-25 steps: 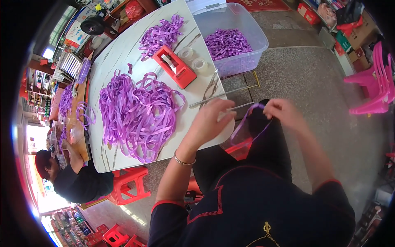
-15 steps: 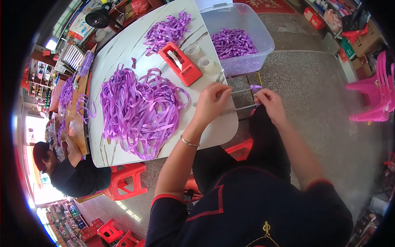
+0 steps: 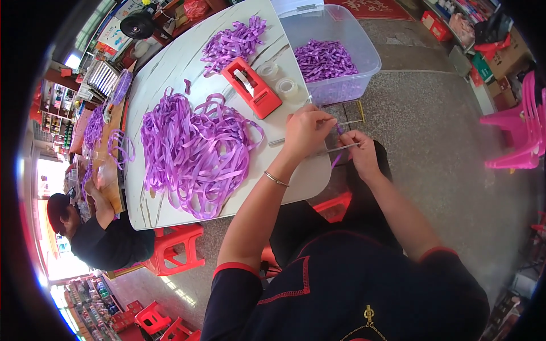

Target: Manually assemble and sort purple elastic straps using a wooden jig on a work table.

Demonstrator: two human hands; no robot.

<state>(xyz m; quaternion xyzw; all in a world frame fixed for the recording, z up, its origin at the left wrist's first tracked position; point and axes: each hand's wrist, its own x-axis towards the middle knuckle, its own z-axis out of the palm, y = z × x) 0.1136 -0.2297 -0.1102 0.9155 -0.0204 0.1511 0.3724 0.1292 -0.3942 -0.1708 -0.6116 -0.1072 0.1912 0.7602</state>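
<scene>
Two thin metal rods (image 3: 354,121) stick out past the right edge of the table. A short purple ribbon (image 3: 340,129) runs between my hands at these rods, with one tail hanging below the nearer rod. My left hand (image 3: 307,132) is closed over the rods, its thumb and fingers pinched at the ribbon's left side. On the other side, my right hand (image 3: 360,154) pinches the ribbon close to the nearer rod's tip. Fingers hide how the ribbon is looped. A big heap of long purple ribbons (image 3: 196,153) lies to the left of my left hand.
Beyond my hands are a red tape dispenser (image 3: 251,88), clear tape rolls (image 3: 286,86) and a pile of purple ribbon pieces (image 3: 236,42). A clear plastic bin (image 3: 364,59) of purple pieces stands past the table (image 3: 284,187). At left, another person (image 3: 94,227) sits working.
My left hand has shifted slightly right and farther away. The right hand has come left and nearer, to the nearer rod, and the ribbon now stretches between both hands.
</scene>
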